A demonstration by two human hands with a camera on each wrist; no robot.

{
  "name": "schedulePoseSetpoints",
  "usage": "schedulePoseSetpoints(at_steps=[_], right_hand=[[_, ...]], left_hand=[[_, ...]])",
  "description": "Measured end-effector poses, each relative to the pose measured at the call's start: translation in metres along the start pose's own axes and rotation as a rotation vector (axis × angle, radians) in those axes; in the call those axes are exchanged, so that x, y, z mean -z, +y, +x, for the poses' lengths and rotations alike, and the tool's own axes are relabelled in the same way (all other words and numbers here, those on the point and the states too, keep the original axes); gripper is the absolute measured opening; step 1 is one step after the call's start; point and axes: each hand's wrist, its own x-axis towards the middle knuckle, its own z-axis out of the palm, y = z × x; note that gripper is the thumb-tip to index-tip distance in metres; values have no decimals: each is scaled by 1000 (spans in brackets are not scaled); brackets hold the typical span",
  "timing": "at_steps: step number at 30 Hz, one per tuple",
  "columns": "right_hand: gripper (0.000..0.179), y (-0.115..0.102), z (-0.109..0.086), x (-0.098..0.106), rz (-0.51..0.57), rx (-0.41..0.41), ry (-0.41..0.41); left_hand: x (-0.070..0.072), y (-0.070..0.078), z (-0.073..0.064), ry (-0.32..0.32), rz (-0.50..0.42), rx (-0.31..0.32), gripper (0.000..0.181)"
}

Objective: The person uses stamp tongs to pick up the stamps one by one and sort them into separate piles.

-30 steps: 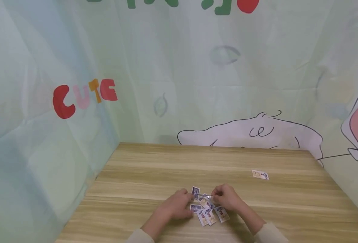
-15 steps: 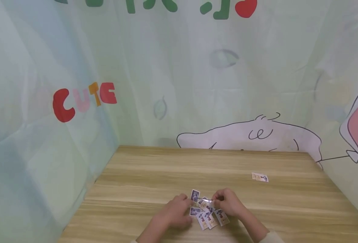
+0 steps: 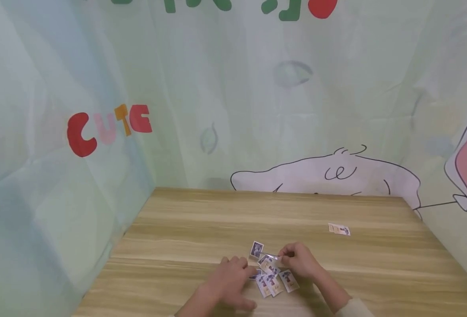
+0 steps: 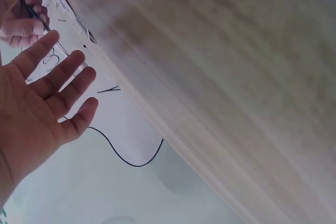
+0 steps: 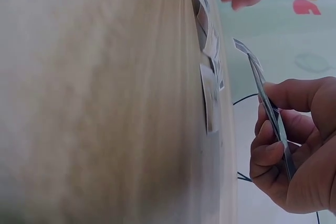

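Note:
My right hand (image 3: pixel 300 259) grips a pair of metal tweezers (image 5: pixel 273 116) between thumb and fingers. At the tweezers' tips is a small dark picture card with a white border (image 5: pixel 248 53), lifted off the table in the right wrist view. Below it lies a loose pile of small printed cards (image 3: pixel 273 285), several of them overlapping. With fingers spread, my left hand (image 3: pixel 233 280) hovers at the pile's left side, its fingertips overlapping a dark card (image 3: pixel 256 275) in the head view. The left wrist view shows that open palm (image 4: pixel 31 108) holding nothing.
Two overlapping cards (image 3: pixel 339 229) lie apart at the back right of the wooden table (image 3: pixel 201 220). Printed cloth walls (image 3: pixel 237 110) stand behind the table and along its left side.
My left hand has drawn back from the dark upper card and spread its fingers. That card, in the tweezers, has shifted slightly up and away from the left fingertips.

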Motion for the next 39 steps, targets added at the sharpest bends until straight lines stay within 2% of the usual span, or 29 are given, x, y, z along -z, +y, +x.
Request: schedulePoseSetpoints(at_steps=[5, 10, 20, 27, 34, 39], right_hand=[[8, 3, 6, 4, -22, 9, 38], [9, 5, 9, 5, -49, 7, 77], [9, 9, 18, 2, -16, -58, 112], [9, 12, 22, 4, 8, -76, 122], [9, 14, 28, 7, 30, -98, 129], [9, 15, 36, 9, 45, -101, 135]], left_hand=[[-2, 3, 1, 27, 4, -89, 69], [-4, 6, 3, 18, 1, -150, 65], [-4, 11, 1, -9, -55, -180, 58], [-7, 7, 5, -33, -126, -145, 54], [-7, 8, 4, 34, -78, -244, 46], [-9, 10, 3, -2, -90, -210, 48]])
